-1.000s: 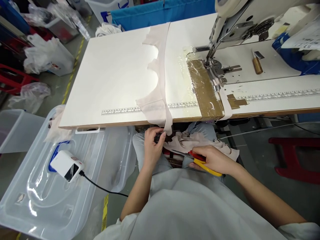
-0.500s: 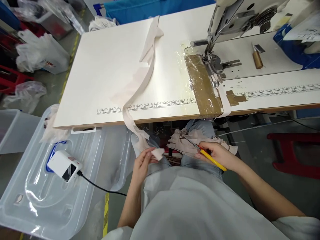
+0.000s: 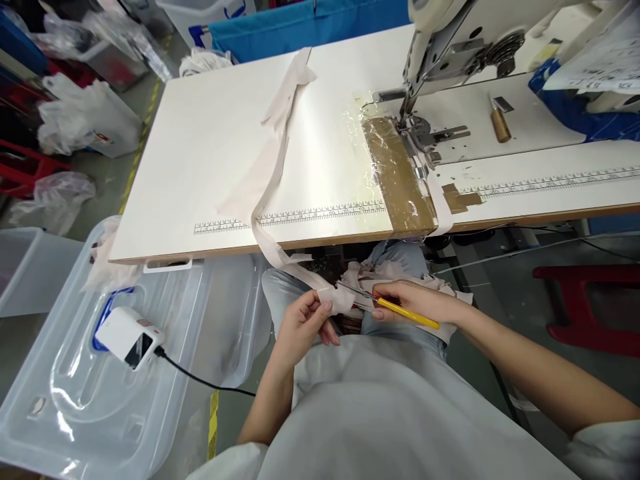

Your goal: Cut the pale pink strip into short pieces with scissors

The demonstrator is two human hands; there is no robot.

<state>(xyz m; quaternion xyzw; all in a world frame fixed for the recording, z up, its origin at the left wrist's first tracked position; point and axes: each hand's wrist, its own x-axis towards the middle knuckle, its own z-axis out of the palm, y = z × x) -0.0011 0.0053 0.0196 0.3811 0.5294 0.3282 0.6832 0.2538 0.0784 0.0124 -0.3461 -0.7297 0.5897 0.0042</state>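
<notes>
Over my lap, my left hand [image 3: 309, 320] pinches the end of a pale pink fabric strip [image 3: 273, 250]. From there the strip climbs over the table edge and lies across the tabletop. My right hand [image 3: 407, 300] grips yellow-handled scissors [image 3: 407, 313], whose blades point left and meet the piece of cloth by my left fingers. Whether the blades are apart or closed on it I cannot tell. Crumpled pale pink fabric pieces [image 3: 395, 272] rest on my thighs, partly behind my right hand.
A sewing machine [image 3: 440, 53] stands on the white table [image 3: 200, 147], with a wooden-handled blade [image 3: 500, 123] to its right. At left, a clear plastic box lid [image 3: 165, 413] carries a white device [image 3: 127, 337] with a black cable. A red stool [image 3: 590, 307] is at right.
My left hand has moved right and slightly up with the strip's end, drawing it over my lap. My right hand has shifted left, bringing the scissors to the cloth.
</notes>
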